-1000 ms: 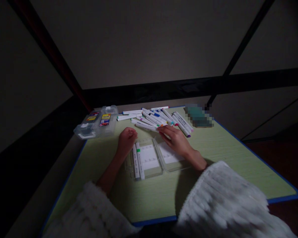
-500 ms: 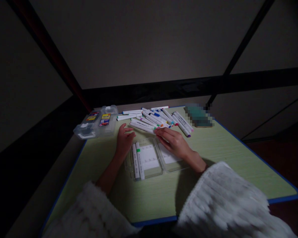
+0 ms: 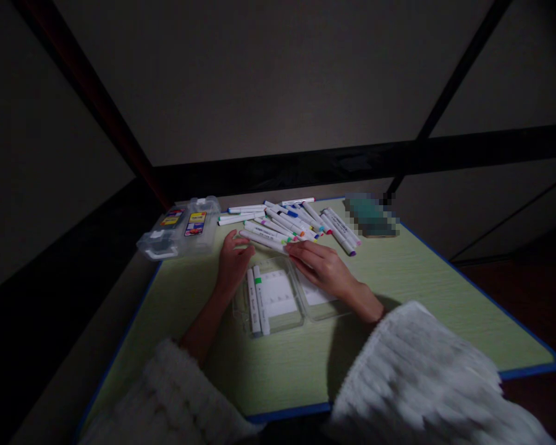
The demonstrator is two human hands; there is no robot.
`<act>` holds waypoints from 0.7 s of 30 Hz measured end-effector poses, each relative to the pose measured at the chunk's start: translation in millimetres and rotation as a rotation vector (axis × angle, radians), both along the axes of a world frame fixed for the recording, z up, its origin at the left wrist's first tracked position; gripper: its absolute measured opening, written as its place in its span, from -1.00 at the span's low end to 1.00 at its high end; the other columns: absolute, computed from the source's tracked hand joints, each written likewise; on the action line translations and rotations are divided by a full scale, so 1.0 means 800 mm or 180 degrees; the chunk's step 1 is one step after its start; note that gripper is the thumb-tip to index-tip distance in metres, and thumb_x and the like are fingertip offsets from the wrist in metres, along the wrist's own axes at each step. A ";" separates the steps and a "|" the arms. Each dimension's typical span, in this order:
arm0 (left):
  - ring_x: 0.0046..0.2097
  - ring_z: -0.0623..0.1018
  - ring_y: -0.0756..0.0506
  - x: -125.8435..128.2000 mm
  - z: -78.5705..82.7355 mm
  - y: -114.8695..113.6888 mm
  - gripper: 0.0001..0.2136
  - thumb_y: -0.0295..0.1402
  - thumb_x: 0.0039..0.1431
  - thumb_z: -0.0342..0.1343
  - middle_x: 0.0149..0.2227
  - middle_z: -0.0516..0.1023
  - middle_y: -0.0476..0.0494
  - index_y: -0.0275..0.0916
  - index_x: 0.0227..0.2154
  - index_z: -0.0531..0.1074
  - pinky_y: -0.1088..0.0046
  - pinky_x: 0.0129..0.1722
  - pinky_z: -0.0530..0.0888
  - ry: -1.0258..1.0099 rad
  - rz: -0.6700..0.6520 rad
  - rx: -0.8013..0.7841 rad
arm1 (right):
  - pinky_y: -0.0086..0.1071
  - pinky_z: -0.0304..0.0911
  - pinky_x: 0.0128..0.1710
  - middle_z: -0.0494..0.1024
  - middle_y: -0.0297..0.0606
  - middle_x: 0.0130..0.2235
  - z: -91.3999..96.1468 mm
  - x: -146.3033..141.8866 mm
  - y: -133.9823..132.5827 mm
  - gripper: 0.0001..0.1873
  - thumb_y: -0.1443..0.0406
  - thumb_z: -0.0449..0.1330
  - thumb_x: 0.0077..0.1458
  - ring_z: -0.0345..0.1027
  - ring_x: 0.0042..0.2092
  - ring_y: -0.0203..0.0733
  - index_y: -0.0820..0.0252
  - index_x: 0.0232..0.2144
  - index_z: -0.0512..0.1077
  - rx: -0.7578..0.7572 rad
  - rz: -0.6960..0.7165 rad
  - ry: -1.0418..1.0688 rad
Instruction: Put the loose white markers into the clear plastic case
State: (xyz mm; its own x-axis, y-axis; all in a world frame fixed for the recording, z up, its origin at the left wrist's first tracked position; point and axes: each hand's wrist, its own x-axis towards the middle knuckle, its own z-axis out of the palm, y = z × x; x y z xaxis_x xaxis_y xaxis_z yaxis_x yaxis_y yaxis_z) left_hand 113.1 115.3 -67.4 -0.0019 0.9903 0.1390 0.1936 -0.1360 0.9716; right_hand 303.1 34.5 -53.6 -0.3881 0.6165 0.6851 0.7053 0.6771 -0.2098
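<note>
My right hand [image 3: 322, 262] has its fingers closed on one end of a white marker [image 3: 263, 241], held aslant near the far edge of a clear case [image 3: 287, 327]; the marker's free end points toward my left hand [image 3: 234, 262]. My left fingers are parted and curled, gripping nothing; whether a fingertip touches the marker, I cannot tell. The case lies open and flat on the table [image 3: 398, 296], with two markers [image 3: 262, 306] side by side along the left of its left half.

Chief hazard: since I pinch the marker at one end only, its free end could swing or dip, and an off-centre touch from my left fingers could twist it from my hold. Second: the loose markers [image 3: 278, 219] just beyond lie crossed over one another, so a knock from the held marker could set some rolling. Third: the two markers have open room to their right, and a bump could put them askew. Fourth: my right hand overhangs the case's right half; a lowered wrist could slide or tilt the case, which looks light.
</note>
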 end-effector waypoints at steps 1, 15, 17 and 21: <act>-0.49 0.45 0.07 0.000 0.000 0.000 -0.46 -0.39 -0.18 0.08 -0.22 0.43 -0.15 -0.30 -0.03 0.15 0.57 -0.51 0.35 -0.0003 0.0021 0.0008 | -0.29 0.34 -0.17 0.47 -0.11 -0.19 0.001 0.000 -0.001 -0.73 0.34 -0.05 0.18 0.36 -0.14 -0.19 0.24 -0.12 0.36 0.0004 0.0010 -0.0008; -0.46 0.49 0.03 -0.001 0.008 0.000 -0.53 -0.38 -0.14 0.10 -0.26 0.46 -0.15 -0.34 -0.09 0.22 0.56 -0.50 0.37 -0.0066 0.0236 -0.0113 | -0.33 0.35 -0.17 0.48 -0.10 -0.21 0.007 -0.005 -0.005 -0.76 0.37 -0.03 0.17 0.37 -0.15 -0.21 0.29 -0.15 0.36 0.0205 0.0127 0.0010; -0.47 0.49 0.04 -0.001 0.010 -0.001 -0.54 -0.37 -0.13 0.09 -0.27 0.46 -0.15 -0.36 -0.09 0.24 0.57 -0.50 0.37 -0.0054 0.0229 -0.0143 | -0.34 0.35 -0.18 0.49 -0.10 -0.22 0.007 -0.005 -0.005 -0.76 0.37 -0.03 0.17 0.37 -0.16 -0.21 0.29 -0.16 0.36 0.0259 0.0111 -0.0015; -0.47 0.48 0.03 -0.001 0.012 -0.004 -0.57 -0.34 -0.11 0.06 -0.33 0.48 -0.13 -0.40 -0.12 0.28 0.56 -0.49 0.36 -0.0058 0.0206 -0.0162 | -0.35 0.36 -0.20 0.49 -0.13 -0.24 0.006 -0.005 -0.004 -0.77 0.36 -0.03 0.17 0.38 -0.18 -0.22 0.28 -0.16 0.36 0.0361 0.0079 -0.0058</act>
